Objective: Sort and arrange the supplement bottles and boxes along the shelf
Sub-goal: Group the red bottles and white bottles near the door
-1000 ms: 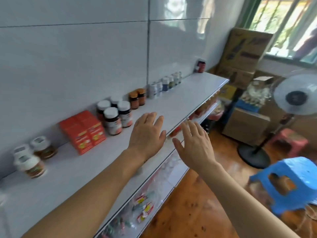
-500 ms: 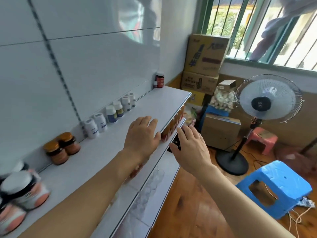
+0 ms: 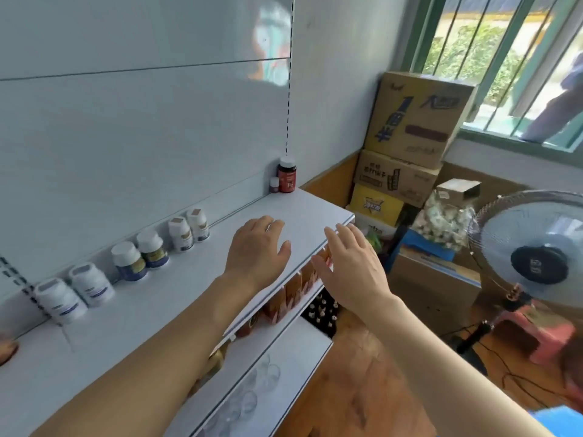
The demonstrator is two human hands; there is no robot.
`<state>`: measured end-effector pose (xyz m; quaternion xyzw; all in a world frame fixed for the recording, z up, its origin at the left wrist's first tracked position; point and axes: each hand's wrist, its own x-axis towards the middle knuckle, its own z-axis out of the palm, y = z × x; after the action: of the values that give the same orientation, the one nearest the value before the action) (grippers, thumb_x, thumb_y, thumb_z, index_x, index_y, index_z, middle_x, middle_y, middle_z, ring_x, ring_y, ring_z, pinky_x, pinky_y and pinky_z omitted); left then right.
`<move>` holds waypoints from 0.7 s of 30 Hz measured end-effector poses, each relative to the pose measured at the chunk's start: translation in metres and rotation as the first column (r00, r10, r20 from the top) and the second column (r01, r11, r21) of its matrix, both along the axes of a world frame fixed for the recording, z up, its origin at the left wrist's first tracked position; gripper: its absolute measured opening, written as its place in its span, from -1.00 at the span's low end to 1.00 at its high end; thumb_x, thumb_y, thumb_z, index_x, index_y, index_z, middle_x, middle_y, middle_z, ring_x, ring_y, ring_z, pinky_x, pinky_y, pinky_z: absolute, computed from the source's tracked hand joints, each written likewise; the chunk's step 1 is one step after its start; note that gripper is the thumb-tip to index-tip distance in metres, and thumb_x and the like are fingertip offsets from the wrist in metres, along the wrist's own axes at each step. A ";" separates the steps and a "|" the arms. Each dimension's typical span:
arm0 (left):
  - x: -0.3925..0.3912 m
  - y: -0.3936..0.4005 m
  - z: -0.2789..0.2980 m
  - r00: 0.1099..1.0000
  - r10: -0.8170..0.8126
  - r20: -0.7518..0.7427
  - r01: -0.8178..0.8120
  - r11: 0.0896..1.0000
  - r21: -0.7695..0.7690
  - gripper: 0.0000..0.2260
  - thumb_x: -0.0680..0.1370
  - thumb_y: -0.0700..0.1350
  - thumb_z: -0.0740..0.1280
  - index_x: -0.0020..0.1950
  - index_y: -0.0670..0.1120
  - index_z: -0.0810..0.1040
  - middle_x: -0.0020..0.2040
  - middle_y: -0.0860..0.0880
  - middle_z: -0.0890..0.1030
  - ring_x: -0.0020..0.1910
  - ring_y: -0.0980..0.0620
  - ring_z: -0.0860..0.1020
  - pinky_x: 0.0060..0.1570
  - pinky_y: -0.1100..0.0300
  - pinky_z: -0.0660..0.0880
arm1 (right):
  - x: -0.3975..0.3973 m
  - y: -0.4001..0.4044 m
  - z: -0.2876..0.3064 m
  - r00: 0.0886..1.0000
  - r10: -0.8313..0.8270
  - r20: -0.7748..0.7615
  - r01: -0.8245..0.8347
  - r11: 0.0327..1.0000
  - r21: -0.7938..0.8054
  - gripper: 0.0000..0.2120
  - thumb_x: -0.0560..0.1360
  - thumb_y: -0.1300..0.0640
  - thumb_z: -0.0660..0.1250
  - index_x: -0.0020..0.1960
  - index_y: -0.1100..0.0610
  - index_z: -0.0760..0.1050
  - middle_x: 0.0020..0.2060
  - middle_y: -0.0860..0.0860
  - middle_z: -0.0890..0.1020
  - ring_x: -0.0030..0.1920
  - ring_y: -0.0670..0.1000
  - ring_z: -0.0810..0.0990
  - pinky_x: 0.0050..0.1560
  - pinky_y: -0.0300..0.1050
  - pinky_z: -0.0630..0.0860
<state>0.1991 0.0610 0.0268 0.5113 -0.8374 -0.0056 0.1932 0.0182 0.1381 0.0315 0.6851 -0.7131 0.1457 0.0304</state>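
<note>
a: state of the hands?

b: left hand [image 3: 257,247] is flat, fingers straight, palm down over the top shelf [image 3: 303,209]; contact cannot be confirmed. right hand [image 3: 350,266] is spread just off the shelf's front edge. neither holds anything.

a: location of the stock?

b: six white supplement bottles [image 3: 138,260] stand in a row to the left of the left hand, against the back wall, likely to keep the front free. beyond the fingertips, a dark red-labelled bottle [image 3: 287,175] and a small bottle [image 3: 274,185] occupy the far corner, apart from the row; probably next for regrouping.
</note>
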 end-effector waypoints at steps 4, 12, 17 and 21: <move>-0.029 -0.069 -0.014 0.998 0.070 -0.012 -0.069 0.997 0.018 -0.56 0.62 0.08 0.16 0.44 -0.09 0.40 0.39 -0.07 0.47 0.36 -0.06 0.39 0.35 0.05 0.34 | -0.034 -0.074 -0.010 0.999 0.052 -0.002 -0.052 0.998 0.023 -0.38 0.62 -0.23 0.05 0.57 0.05 0.09 0.56 0.07 0.17 0.57 0.12 0.02 0.55 0.09 0.08; -0.066 -0.194 -0.026 0.971 0.234 -0.055 -0.225 0.965 0.137 -0.60 0.61 0.05 0.19 0.40 -0.10 0.43 0.31 -0.08 0.52 0.27 -0.12 0.46 0.24 0.00 0.42 | -0.089 -0.217 -0.001 0.982 0.185 -0.044 -0.186 0.982 -0.021 -0.44 0.62 -0.17 0.14 0.52 0.10 0.22 0.46 0.05 0.35 0.50 0.12 0.20 0.48 0.03 0.21; -0.084 -0.247 -0.036 0.946 0.318 -0.069 -0.296 0.929 0.222 -0.64 0.61 0.02 0.20 0.35 -0.08 0.46 0.27 -0.07 0.53 0.21 -0.10 0.49 0.16 0.03 0.46 | -0.102 -0.298 -0.010 0.945 0.324 -0.046 -0.326 0.945 -0.031 -0.48 0.60 -0.17 0.15 0.48 0.03 0.27 0.39 0.05 0.41 0.45 0.12 0.28 0.45 0.02 0.28; -0.097 -0.287 -0.049 0.920 0.388 -0.064 -0.366 0.904 0.221 -0.72 0.60 -0.01 0.21 0.28 -0.04 0.48 0.22 -0.04 0.53 0.16 -0.09 0.50 -0.01 0.07 0.46 | -0.109 -0.374 -0.024 0.913 0.407 -0.019 -0.407 0.913 0.022 -0.49 0.58 -0.14 0.01 0.43 0.08 0.33 0.43 0.14 0.37 0.45 0.20 0.27 0.41 0.13 0.33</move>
<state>0.1025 -0.2257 -0.0225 0.6796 -0.7062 -0.0815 0.1814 -0.0905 -0.2358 0.0072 0.8204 -0.5557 0.1345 0.0018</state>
